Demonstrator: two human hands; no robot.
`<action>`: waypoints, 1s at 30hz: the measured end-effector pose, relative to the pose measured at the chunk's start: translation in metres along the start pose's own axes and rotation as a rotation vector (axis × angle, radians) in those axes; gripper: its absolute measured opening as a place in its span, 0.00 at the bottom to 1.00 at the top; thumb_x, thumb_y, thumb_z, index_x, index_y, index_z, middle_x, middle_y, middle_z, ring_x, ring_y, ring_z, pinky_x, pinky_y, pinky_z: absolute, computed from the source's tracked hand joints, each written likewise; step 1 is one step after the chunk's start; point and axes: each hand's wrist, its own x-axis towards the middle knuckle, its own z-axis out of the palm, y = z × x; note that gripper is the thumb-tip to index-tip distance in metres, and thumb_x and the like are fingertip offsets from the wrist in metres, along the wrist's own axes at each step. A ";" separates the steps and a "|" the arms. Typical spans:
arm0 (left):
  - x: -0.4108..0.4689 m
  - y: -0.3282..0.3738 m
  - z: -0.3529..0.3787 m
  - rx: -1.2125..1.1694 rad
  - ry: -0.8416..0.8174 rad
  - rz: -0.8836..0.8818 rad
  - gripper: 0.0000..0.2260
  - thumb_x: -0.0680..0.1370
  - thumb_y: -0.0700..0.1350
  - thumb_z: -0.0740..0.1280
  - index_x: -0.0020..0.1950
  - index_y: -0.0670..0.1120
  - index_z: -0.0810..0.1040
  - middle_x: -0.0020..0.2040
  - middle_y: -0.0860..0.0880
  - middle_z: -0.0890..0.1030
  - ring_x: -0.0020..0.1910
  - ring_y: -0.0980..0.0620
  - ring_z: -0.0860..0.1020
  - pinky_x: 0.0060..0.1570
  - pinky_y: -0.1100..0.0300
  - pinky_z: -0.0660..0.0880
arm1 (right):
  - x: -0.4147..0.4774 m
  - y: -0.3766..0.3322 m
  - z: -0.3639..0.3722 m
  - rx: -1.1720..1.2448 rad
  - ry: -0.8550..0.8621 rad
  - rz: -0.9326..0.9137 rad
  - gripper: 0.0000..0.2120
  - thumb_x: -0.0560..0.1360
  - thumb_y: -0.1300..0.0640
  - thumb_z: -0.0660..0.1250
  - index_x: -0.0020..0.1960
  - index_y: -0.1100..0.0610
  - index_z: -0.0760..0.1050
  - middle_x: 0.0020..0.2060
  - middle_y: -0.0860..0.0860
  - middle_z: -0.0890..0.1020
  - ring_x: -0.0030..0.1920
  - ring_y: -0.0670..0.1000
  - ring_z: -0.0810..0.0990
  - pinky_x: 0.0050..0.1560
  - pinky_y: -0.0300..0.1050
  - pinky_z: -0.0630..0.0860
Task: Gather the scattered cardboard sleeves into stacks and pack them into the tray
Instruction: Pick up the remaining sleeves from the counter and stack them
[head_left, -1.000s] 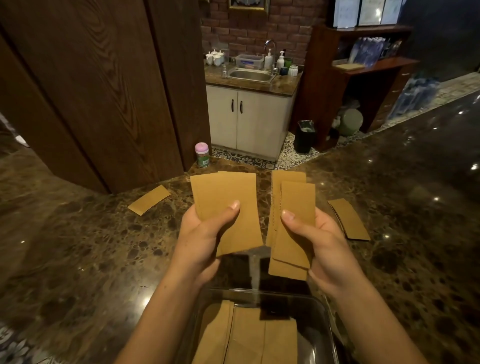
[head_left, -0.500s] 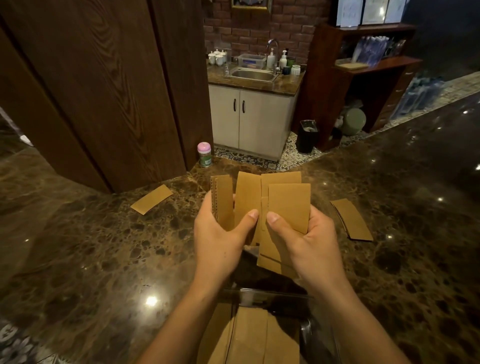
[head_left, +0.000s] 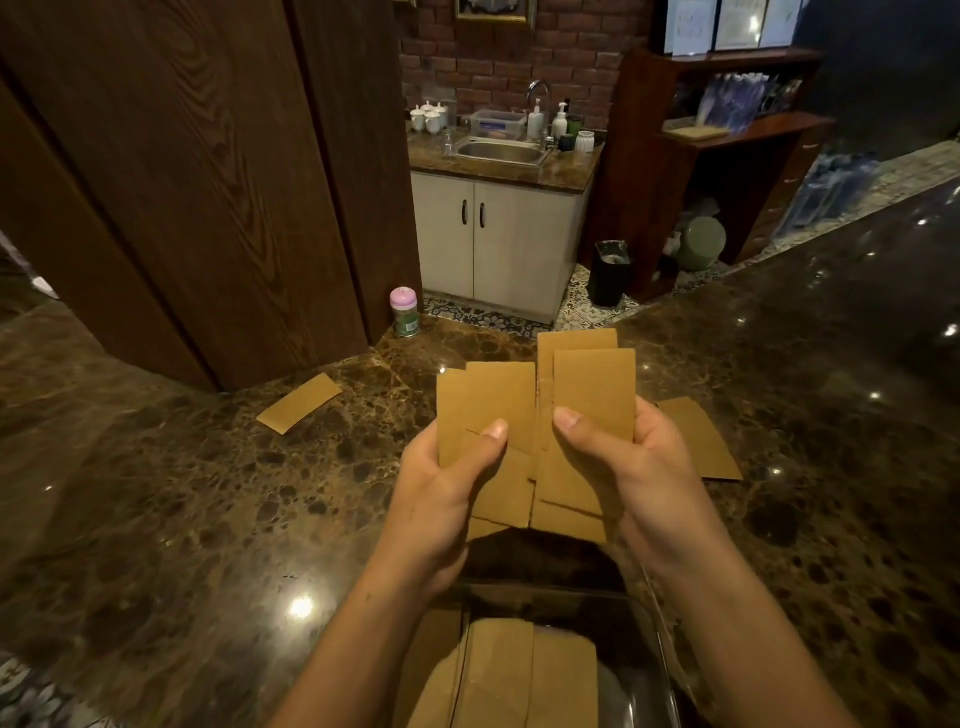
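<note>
I hold two bunches of flat brown cardboard sleeves upright above the dark marble counter, side by side and touching. My left hand (head_left: 447, 488) grips the left bunch (head_left: 485, 402). My right hand (head_left: 631, 467) grips the right bunch (head_left: 595, 384). Below my wrists sits a clear tray (head_left: 662, 639) with several sleeves (head_left: 498, 675) lying flat inside. One loose sleeve (head_left: 300, 403) lies on the counter to the left. Another loose sleeve (head_left: 706, 441) lies to the right, partly hidden behind my right hand.
A small pink-capped green bottle (head_left: 404, 312) stands at the counter's far edge, beside a wooden panel (head_left: 182, 182). Beyond the counter are a white sink cabinet (head_left: 498, 239), a black bin (head_left: 610, 273) and wooden shelves (head_left: 727, 135).
My hands came together from apart, so the two bunches now sit edge to edge. The left bunch turned edge-on, then flat to me again.
</note>
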 end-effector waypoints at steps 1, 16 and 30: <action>0.000 0.001 -0.002 0.017 -0.033 0.009 0.15 0.77 0.43 0.69 0.63 0.42 0.78 0.54 0.39 0.85 0.50 0.40 0.85 0.46 0.47 0.83 | 0.003 -0.004 -0.003 -0.019 -0.009 0.001 0.12 0.77 0.61 0.71 0.60 0.53 0.81 0.52 0.54 0.89 0.53 0.56 0.88 0.51 0.55 0.85; 0.006 0.013 -0.012 -0.138 0.248 0.062 0.21 0.68 0.39 0.77 0.59 0.43 0.78 0.47 0.46 0.87 0.47 0.48 0.86 0.42 0.57 0.83 | 0.003 0.002 -0.008 -0.114 0.018 0.045 0.12 0.78 0.59 0.72 0.60 0.50 0.80 0.49 0.49 0.89 0.48 0.49 0.88 0.46 0.44 0.83; 0.005 0.010 -0.008 -0.063 0.192 0.176 0.18 0.71 0.36 0.74 0.60 0.43 0.78 0.51 0.45 0.86 0.53 0.46 0.85 0.48 0.56 0.82 | -0.008 0.015 -0.001 -0.051 -0.019 0.070 0.14 0.77 0.59 0.72 0.62 0.54 0.81 0.53 0.55 0.89 0.55 0.57 0.88 0.56 0.57 0.83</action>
